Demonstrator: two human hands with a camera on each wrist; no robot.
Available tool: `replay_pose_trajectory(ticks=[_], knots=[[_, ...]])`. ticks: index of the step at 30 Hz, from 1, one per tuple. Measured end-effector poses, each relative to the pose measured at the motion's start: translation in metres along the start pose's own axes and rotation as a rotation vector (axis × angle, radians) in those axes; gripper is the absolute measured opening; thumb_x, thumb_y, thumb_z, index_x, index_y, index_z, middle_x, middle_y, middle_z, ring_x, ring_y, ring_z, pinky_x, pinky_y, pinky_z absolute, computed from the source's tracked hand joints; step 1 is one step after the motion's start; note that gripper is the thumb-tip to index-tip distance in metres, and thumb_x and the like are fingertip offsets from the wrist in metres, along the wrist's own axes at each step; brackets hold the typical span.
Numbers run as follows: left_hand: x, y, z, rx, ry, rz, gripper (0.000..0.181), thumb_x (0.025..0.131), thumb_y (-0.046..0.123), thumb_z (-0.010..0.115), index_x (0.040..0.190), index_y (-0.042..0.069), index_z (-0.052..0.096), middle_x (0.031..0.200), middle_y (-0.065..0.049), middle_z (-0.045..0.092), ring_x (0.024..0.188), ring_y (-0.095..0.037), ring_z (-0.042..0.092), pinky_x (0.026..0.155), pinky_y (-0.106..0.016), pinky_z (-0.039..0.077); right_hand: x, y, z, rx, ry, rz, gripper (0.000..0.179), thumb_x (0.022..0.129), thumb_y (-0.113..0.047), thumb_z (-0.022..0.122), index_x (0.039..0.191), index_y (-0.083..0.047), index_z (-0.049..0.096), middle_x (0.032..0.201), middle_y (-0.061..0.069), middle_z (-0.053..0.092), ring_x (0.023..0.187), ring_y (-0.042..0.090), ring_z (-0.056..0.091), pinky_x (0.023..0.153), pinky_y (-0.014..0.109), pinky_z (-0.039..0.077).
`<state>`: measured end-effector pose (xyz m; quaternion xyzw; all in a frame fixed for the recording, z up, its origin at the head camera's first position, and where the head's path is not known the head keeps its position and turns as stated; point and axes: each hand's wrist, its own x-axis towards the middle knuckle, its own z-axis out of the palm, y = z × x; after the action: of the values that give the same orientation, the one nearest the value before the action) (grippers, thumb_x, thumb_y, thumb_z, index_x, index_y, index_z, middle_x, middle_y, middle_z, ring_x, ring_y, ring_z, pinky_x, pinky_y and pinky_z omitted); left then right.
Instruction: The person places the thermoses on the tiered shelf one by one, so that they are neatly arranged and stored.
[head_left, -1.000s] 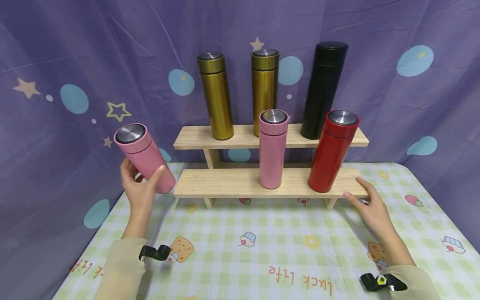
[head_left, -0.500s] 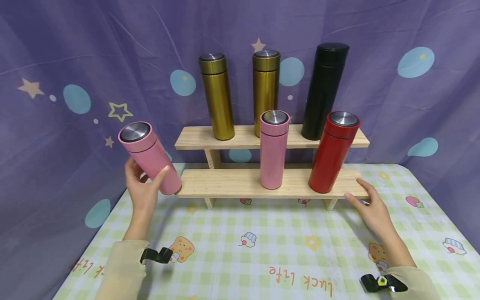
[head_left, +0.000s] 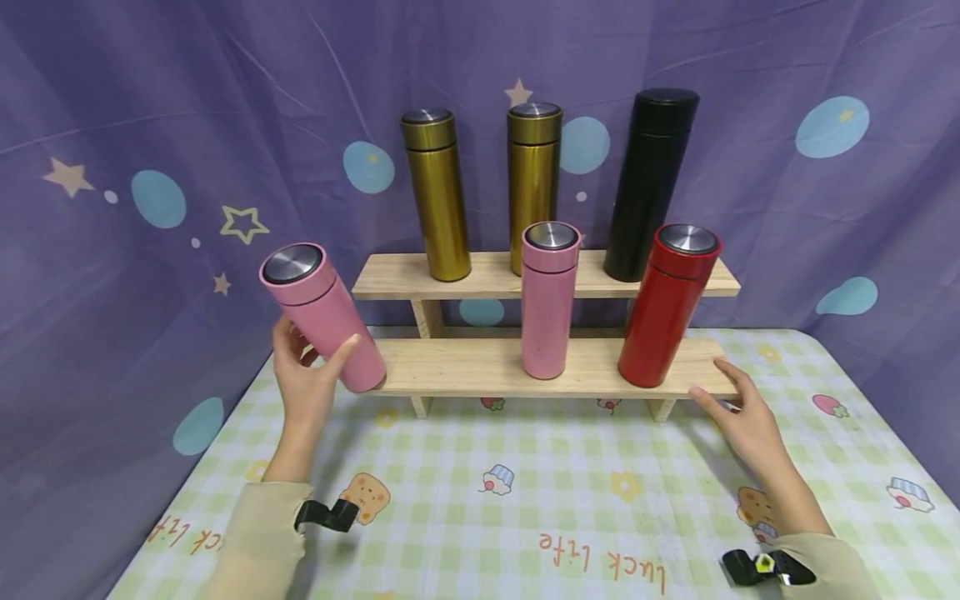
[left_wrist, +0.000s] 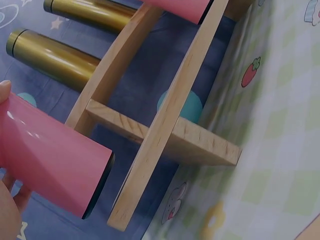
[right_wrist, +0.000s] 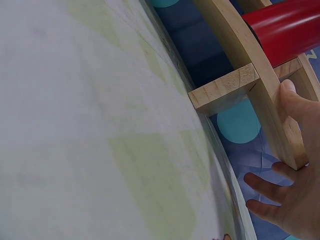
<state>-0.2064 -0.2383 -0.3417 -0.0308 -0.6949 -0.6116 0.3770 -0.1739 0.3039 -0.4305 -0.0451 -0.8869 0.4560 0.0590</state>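
Observation:
My left hand (head_left: 306, 379) grips a pink thermos flask (head_left: 327, 312) round its lower body. The flask leans left, its steel-topped lid up. In the head view its base overlaps the left end of the lower board of a two-tier wooden shelf (head_left: 450, 367); the left wrist view shows the flask's dark base (left_wrist: 100, 187) beside the board's end, a narrow gap between. My right hand (head_left: 750, 421) holds the right end of that board, its thumb (right_wrist: 288, 90) on the front edge and the index finger at the end. A second pink flask (head_left: 547, 321) and a red flask (head_left: 663, 317) stand on the lower board.
Two gold flasks (head_left: 441, 208) and a taller black flask (head_left: 647, 192) stand on the upper board (head_left: 390, 279). A green checked tablecloth (head_left: 570, 467) covers the table. Behind hangs a purple curtain (head_left: 262, 100) with stars and blue spots.
My left hand has carried the pink flask rightward, from beside the shelf to the lower board's left end. My right hand stays on the board's right end.

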Motion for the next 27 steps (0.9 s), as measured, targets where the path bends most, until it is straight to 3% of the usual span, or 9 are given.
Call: replay_pose_trajectory(ticks=[9,16,27], knots=[[-0.004,0.005,0.014,-0.012,-0.057,0.000,0.075,0.075,-0.003,0.081,0.141,0.010,0.046,0.117,0.007,0.057,0.103,-0.013,0.054,0.085,-0.027,0.042,-0.001,-0.001,0.000,0.000,-0.001,-0.001,0.080,0.098,-0.048,0.056,0.160,-0.018,0.014,0.155,0.031,0.024,0.128,0.055,0.038,0.089,0.066,0.038],[-0.016,0.038,0.030,-0.053,-0.081,0.008,0.071,0.076,-0.006,0.077,0.138,0.001,0.045,0.114,0.009,0.056,0.100,-0.009,0.054,0.085,-0.027,0.042,0.000,0.000,0.000,0.000,-0.003,0.000,0.080,0.098,-0.049,0.055,0.160,-0.019,0.014,0.157,0.030,0.022,0.128,0.056,0.037,0.090,0.068,0.037],[-0.021,0.040,0.047,-0.046,-0.119,0.038,0.072,0.075,-0.007,0.078,0.137,-0.009,0.041,0.112,0.008,0.057,0.099,-0.006,0.053,0.087,-0.030,0.042,0.001,0.001,0.000,0.001,-0.001,0.002,0.080,0.098,-0.049,0.056,0.160,-0.019,0.014,0.155,0.032,0.024,0.128,0.057,0.037,0.091,0.067,0.037]])
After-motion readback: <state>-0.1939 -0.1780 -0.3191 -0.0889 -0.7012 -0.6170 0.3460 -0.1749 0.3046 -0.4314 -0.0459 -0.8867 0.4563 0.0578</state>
